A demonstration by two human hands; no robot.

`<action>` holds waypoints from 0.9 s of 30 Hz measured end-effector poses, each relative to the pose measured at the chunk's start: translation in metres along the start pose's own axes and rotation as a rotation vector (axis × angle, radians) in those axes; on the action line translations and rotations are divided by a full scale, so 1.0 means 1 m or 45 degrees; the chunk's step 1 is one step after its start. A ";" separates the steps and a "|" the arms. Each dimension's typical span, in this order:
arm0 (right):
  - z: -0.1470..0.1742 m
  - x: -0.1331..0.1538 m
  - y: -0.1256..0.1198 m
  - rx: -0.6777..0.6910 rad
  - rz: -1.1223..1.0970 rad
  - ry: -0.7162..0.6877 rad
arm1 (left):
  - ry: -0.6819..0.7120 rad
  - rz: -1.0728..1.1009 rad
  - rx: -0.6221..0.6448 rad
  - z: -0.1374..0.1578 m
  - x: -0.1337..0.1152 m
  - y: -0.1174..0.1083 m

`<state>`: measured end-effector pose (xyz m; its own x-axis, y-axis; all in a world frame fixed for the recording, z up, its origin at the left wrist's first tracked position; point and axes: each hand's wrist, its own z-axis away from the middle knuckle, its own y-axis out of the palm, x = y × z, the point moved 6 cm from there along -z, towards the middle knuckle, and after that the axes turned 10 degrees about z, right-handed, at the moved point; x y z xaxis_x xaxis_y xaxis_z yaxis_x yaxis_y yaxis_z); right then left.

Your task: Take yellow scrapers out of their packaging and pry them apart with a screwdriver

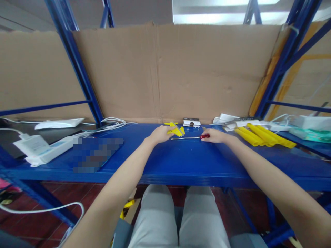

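My left hand (160,134) is over the far middle of the blue shelf, its fingers closed on a small yellow plastic part (177,131) with a grey metallic-looking strip across it. What the fingertips cover is hidden. Facing it, my right hand (215,135) is wrapped round the red handle of a screwdriver (186,138). The screwdriver's shaft lies nearly level, low over the shelf, its tip pointing left toward the spot below the yellow part. Behind the hands stands a small white box (191,122), with a few tiny pieces in front of it too small to name.
Several yellow tubes (263,135) lie on the right beside white packets (226,119). On the left are a white power strip (55,148), coiled white cables (113,123) and a blurred-out flat object (98,155). Cardboard (207,72) walls the back between blue posts (80,69).
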<state>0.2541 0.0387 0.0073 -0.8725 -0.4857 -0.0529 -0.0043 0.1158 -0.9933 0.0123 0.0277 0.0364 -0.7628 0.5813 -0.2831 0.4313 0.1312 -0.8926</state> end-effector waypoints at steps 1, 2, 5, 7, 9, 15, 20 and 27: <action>0.001 -0.001 0.001 -0.023 -0.023 -0.004 | 0.004 0.027 0.005 0.000 0.000 0.001; 0.001 -0.002 0.002 -0.039 -0.042 -0.002 | 0.007 0.054 0.013 -0.001 0.000 0.002; 0.001 -0.004 0.003 -0.090 -0.082 0.028 | 0.018 0.117 0.031 -0.001 0.000 0.004; 0.003 -0.005 0.003 -0.110 -0.104 0.046 | 0.019 0.144 0.019 -0.002 0.000 0.005; 0.006 -0.005 0.003 -0.104 -0.122 0.065 | 0.010 0.164 -0.001 -0.002 0.000 0.004; 0.014 -0.012 -0.005 -0.198 -0.161 0.190 | -0.114 0.262 -0.030 -0.002 0.002 -0.002; 0.017 -0.014 -0.018 -0.299 -0.244 0.243 | -0.279 0.531 -0.152 -0.001 0.011 -0.009; 0.025 -0.008 -0.035 -0.469 -0.294 0.253 | -0.602 1.212 -0.263 0.004 0.030 -0.004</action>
<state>0.2731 0.0167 0.0402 -0.9048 -0.3638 0.2214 -0.3505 0.3411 -0.8722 -0.0139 0.0415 0.0297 -0.1613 0.1530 -0.9750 0.9839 -0.0519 -0.1709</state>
